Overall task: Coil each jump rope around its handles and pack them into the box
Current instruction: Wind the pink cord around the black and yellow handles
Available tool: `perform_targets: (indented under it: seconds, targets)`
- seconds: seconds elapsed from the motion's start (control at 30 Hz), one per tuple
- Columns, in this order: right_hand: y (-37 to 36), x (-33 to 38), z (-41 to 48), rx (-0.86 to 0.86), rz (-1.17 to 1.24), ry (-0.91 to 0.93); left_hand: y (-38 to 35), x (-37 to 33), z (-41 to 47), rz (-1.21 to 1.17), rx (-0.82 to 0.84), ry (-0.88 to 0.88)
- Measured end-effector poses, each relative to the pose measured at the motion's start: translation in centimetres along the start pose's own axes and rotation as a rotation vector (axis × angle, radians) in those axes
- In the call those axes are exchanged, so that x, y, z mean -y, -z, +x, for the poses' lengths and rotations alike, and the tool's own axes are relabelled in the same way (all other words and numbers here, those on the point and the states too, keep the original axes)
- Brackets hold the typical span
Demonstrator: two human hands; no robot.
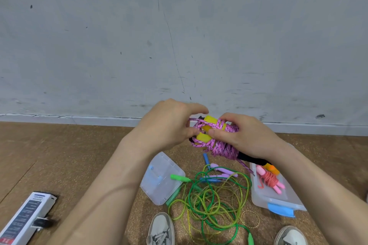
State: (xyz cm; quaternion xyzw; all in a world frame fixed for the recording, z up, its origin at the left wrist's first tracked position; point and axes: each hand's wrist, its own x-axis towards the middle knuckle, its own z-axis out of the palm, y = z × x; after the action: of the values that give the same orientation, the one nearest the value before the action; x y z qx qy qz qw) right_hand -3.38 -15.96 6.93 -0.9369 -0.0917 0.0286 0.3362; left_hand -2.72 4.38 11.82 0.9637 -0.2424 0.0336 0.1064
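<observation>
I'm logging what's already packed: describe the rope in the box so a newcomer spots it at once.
Find the clear box on the cork floor, right of the tangle of green ropes. Inside lies the coral rope, wound round its pink handles. Unlike the loose ropes beside it, it is a tight bundle.

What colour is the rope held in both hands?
The rope is pink with dark flecks; the head view shows it clearly.

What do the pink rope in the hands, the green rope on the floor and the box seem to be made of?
Pink rope: braided textile cord, matte, with woven dark flecks. Green rope: probably PVC or similar plastic, glossy and see-through. Box: translucent hard plastic, milky and smooth.
</observation>
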Motion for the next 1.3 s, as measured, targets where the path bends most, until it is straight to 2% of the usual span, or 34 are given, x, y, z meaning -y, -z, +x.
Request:
perform_targets:
  seconds: [0.13, 0.27, 0.37, 0.5, 0.7, 0.83, 0.9, 1.0, 1.13, 1.2, 1.3]
  targets:
    - [0.4, -0.4, 0.0, 0.011, -0.001, -0.031, -1.8, 0.4, 0.4, 0.027, -0.158, -0.13]
    - [0.4, -0.6, 0.1, 0.021, -0.007, -0.043, -2.9, 0.6, 0.8, 0.112, -0.207, -0.139]
    - [0.5, -0.6, 0.0, 0.017, 0.0, -0.059, -3.0, 0.2, 1.1, 0.162, -0.164, -0.131]
    - [0.8, -0.7, -0.2, 0.017, -0.013, -0.073, -2.5, 0.3, 1.1, 0.069, -0.065, -0.103]
    - [0.9, -0.3, -0.5, 0.017, -0.097, -0.089, -2.7, -0.8, 0.8, 0.067, -0.08, -0.032]
    - [0.8, -0.1, -0.5, 0.015, -0.164, -0.09, -2.3, -0.8, 1.0, 0.17, -0.067, -0.042]
    - [0.6, -0.1, -0.5, 0.017, -0.191, -0.091, -2.0, -0.8, 0.8, 0.049, -0.086, -0.034]
    - [0.4, -0.3, -0.3, 0.004, -0.151, -0.085, -2.1, -0.9, 0.7, -0.389, -0.117, 0.055]
    - [0.2, -0.6, 0.0, -0.004, -0.049, -0.047, -3.0, -0.8, 1.0, -0.857, -0.157, 0.23]
    - [0.2, -0.8, 0.2, -0.015, 0.005, -0.043, -3.5, -0.7, 1.0, -0.919, -0.185, 0.281]
    - [0.2, -0.8, 0.4, -0.001, 0.115, -0.023, -4.0, -0.1, 1.2, -0.86, -0.26, 0.26]
